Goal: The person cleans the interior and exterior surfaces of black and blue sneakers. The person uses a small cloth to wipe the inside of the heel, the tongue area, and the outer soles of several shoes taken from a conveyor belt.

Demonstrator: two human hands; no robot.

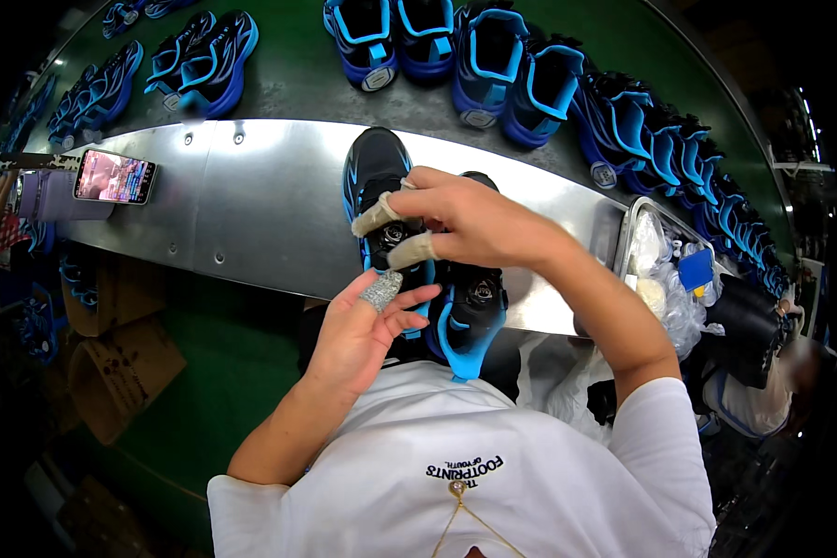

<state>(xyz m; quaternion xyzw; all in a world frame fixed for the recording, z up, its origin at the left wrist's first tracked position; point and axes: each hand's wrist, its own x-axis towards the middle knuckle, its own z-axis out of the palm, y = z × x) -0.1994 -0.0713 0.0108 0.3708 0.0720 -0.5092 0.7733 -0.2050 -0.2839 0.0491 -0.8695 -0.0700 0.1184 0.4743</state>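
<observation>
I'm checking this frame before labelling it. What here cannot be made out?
Head view:
- Front of the shoe pair: covered by the right hand.
- Whether the left hand touches the shoe or grips anything: not clear.
- Phone screen: too small to tell.
- Tray contents: bags overlap, partly cut off by the dark rim.
- Shoes at far right: bent and dim near the edge.
</observation>
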